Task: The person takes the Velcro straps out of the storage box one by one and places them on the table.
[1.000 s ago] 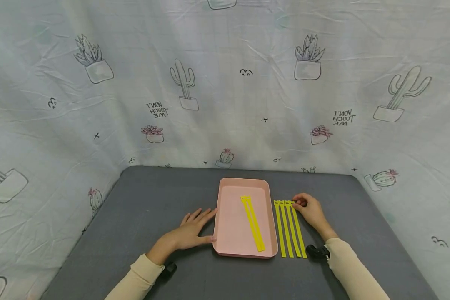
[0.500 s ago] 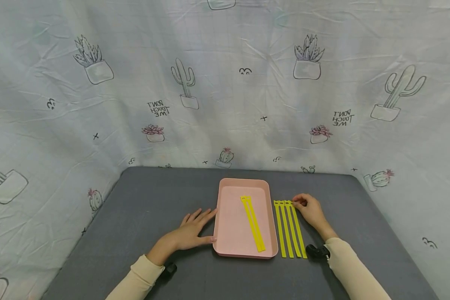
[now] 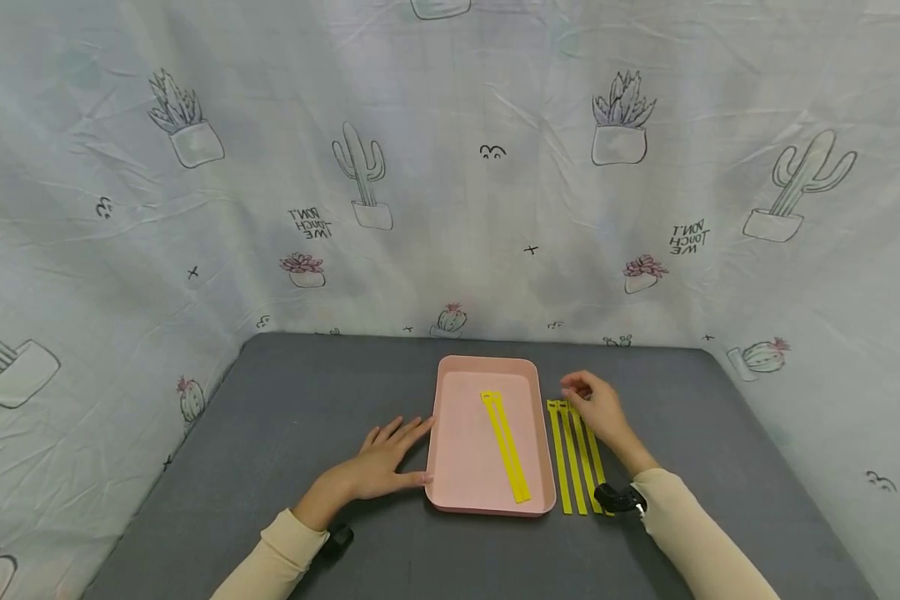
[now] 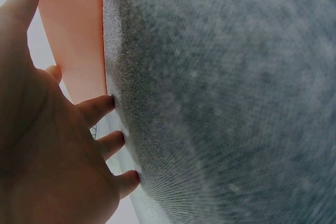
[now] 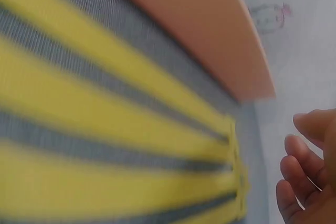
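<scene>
My left hand (image 3: pixel 375 471) is spread on the table, its thumb and a fingertip touching the left side of a pink tray (image 3: pixel 457 492). In the left wrist view the fingers (image 4: pixel 126 182) are spread beside the tray wall (image 4: pixel 73 30). Two yellow hook-and-loop cable ties (image 3: pixel 506 446) lie slanted in the tray. Several more yellow cable ties (image 3: pixel 560 458) lie in a row right of it. Over their slotted heads is my right hand (image 3: pixel 600 410), its fingers loosely bent. The right wrist view shows that hand (image 5: pixel 310 177) apart from the ties (image 5: pixel 121 124), with nothing visible in its fingers.
A grey table (image 3: pixel 330 375) carries the tray and ties. A pale curtain (image 3: pixel 450 183) printed with cacti hangs behind and along both sides. Each wrist wears a black device (image 3: pixel 621 498), the right one above the lower ends of the ties.
My right hand has left the head of the rightmost tie and moved left and slightly up, toward the tray. The left hand, tray and ties have stayed in place.
</scene>
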Tool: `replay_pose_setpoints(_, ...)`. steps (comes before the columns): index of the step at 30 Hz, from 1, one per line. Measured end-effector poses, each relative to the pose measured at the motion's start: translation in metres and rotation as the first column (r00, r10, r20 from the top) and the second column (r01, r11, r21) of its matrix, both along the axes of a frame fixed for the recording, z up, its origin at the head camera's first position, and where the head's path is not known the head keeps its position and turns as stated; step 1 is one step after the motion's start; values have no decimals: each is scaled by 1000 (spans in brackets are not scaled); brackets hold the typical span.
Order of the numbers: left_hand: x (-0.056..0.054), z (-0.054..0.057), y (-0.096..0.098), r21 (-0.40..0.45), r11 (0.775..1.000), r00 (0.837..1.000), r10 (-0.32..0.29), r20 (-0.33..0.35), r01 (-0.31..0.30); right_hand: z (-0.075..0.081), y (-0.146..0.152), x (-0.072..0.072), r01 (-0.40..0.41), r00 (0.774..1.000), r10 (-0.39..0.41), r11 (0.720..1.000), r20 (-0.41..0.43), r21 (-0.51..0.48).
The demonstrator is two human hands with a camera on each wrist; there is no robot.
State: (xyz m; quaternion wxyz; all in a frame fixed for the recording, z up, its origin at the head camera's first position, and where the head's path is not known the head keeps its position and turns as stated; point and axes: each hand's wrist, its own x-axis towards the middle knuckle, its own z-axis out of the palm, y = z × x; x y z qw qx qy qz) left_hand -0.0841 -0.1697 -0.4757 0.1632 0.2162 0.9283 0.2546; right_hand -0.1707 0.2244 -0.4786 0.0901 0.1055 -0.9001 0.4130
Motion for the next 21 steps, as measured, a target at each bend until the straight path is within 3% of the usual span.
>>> replay_pose_setpoints(12, 1, 0, 1, -3, 1000, 1000, 1, -6, -1, 15, -52, -5, -88, 995, 91, 994, 42, -65)
replay_pose_setpoints(21, 3, 0, 2, 2, 1000, 1000, 4, -7, -4, 9, -76, -13, -151, 986, 155, 986, 53, -74)
